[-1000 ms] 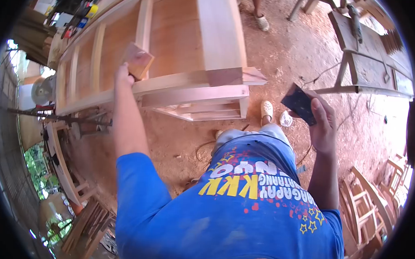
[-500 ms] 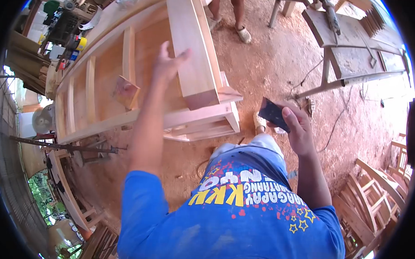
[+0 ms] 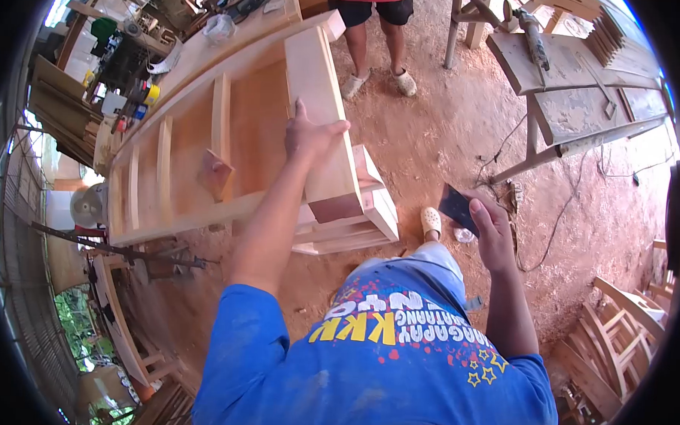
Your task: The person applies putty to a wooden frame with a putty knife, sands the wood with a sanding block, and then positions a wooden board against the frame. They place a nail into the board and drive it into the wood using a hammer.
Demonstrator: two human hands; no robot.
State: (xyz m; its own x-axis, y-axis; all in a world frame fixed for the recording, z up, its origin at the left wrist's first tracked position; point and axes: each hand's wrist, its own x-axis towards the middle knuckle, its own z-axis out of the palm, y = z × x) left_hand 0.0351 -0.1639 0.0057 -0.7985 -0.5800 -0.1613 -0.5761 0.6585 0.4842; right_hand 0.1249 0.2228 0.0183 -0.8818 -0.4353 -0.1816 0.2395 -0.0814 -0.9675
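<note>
My left hand lies across the pale wooden end board of a large panel, gripping its width with the thumb over the right edge and fingers at the left edge. The panel has several cross slats over brown plywood. A small diamond-shaped wood piece sits on its near part. In my right hand is a dark, flat piece of sandpaper, pinched between thumb and fingers and held away from the wood. Beneath the panel's near end stands another pale wooden frame.
Another person stands beyond the panel. A worn workbench at right carries a power tool. Wooden chair parts are stacked lower right. A cable runs over the dusty floor. A fan is at left.
My left hand has come down from above onto the end board. The panel's near end has shifted relative to the frame below. My right hand still holds the sandpaper.
</note>
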